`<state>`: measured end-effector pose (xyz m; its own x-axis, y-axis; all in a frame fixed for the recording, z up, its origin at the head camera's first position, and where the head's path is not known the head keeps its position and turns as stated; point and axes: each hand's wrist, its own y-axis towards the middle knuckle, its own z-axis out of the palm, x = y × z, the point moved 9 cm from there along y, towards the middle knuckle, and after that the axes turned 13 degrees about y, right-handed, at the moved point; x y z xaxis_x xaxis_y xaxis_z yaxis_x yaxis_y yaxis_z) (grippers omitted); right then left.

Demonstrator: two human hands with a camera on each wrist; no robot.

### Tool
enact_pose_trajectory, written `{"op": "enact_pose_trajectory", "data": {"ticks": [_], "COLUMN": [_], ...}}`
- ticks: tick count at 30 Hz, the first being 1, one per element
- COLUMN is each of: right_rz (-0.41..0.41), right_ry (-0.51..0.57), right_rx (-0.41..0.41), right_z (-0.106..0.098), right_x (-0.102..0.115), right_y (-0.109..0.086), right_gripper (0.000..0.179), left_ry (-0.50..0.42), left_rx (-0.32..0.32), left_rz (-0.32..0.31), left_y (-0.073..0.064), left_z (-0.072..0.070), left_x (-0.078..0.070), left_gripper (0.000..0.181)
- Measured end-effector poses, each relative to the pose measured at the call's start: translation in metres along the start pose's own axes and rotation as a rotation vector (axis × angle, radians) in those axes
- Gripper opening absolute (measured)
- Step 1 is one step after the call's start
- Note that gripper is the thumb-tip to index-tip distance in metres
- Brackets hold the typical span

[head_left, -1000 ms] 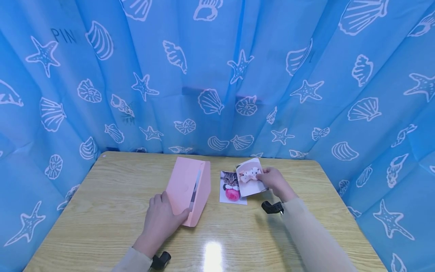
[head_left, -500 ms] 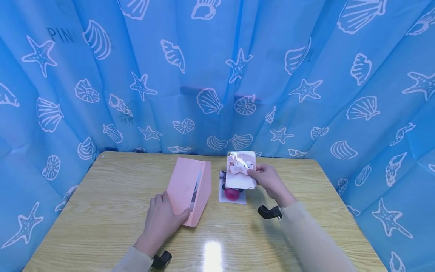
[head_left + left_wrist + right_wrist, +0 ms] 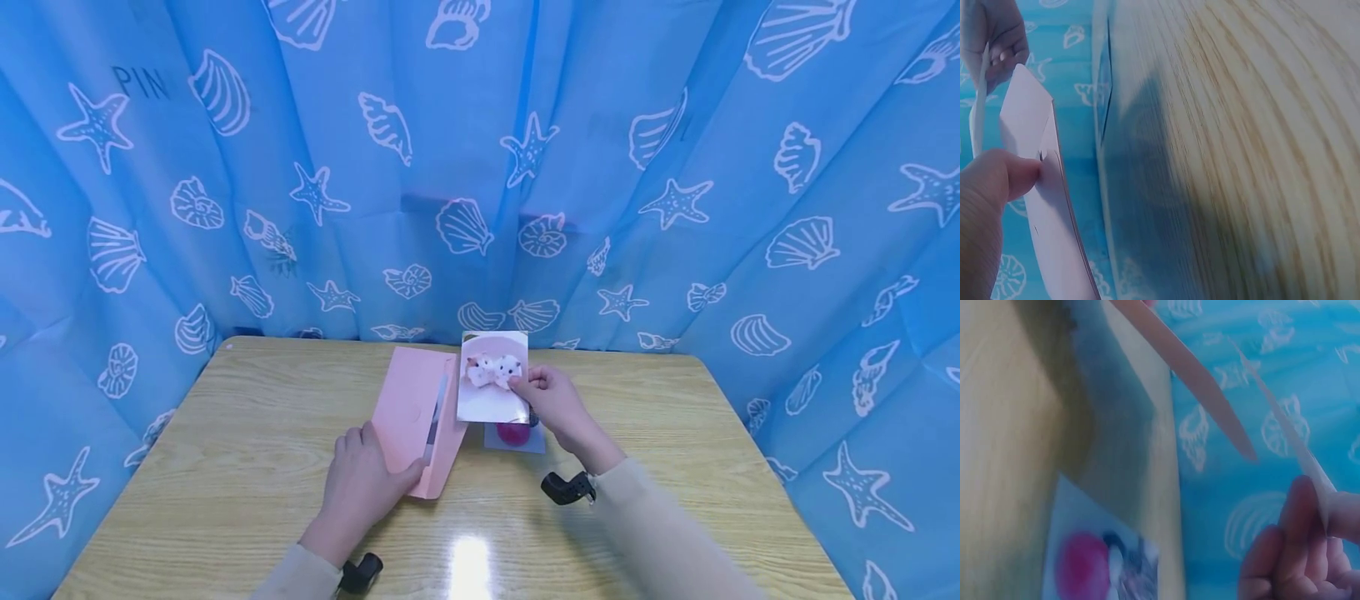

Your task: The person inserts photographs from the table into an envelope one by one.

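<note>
My left hand [image 3: 362, 483] grips the lower end of a pink paper envelope [image 3: 405, 400], its thumb on the flap side in the left wrist view. The envelope [image 3: 1029, 119] is held off the table, its flap raised along the right side and something bluish-grey visible in the slot. My right hand [image 3: 558, 408] pinches a photo card [image 3: 491, 396] with two white hamsters by its right edge. The card overlaps the envelope's flap edge in the head view; the right wrist view shows them apart. Beneath it lies a cat photo card [image 3: 1085, 562] with a pink ball, partly hidden.
The wooden table [image 3: 225, 433] carries the cat card. A blue curtain [image 3: 480, 167] with white shells and starfish hangs behind the table's back edge. Each wrist wears a black camera mount [image 3: 567, 488].
My right hand has moved left with the hamster card, from beyond the cat card to beside the envelope's flap. The card has turned upright to my view. My left hand stays nearly still.
</note>
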<state>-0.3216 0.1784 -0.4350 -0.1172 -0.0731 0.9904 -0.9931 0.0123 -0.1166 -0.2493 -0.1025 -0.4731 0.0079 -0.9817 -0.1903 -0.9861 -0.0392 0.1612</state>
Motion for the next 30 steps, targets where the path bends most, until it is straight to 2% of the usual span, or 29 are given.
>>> {"op": "enact_pose_trajectory", "data": {"ticks": [5,11,19,25,30], "right_rz": [-0.013,-0.050,-0.199,-0.184,-0.170], "right_ry": [0.029,-0.005,-0.150,-0.178,-0.188], "right_rx": [-0.001,-0.004,-0.029,-0.054,-0.042], "right_z": [0.020,0.033,0.042,0.045,0.052], "right_x": [-0.004,-0.014,-0.007,-0.008,-0.010], "right_y": [-0.004,-0.005,-0.014,-0.016,-0.018], "right_gripper": [0.023,0.023,0.020,0.020,0.020], "left_ry": [0.003,-0.003,0.004,-0.005,-0.013], "left_rx": [-0.006,-0.001,0.013,0.029,0.034], "left_rz": [0.002,-0.003,-0.012,-0.020,-0.021], "left_y": [0.000,0.000,-0.001,-0.001,-0.002], "left_z": [-0.002,-0.002,-0.003,-0.003,-0.003], "left_x": [0.001,0.003,0.003,0.001,0.000], "left_gripper": [0.101,0.099,0.099,0.101,0.103]}}
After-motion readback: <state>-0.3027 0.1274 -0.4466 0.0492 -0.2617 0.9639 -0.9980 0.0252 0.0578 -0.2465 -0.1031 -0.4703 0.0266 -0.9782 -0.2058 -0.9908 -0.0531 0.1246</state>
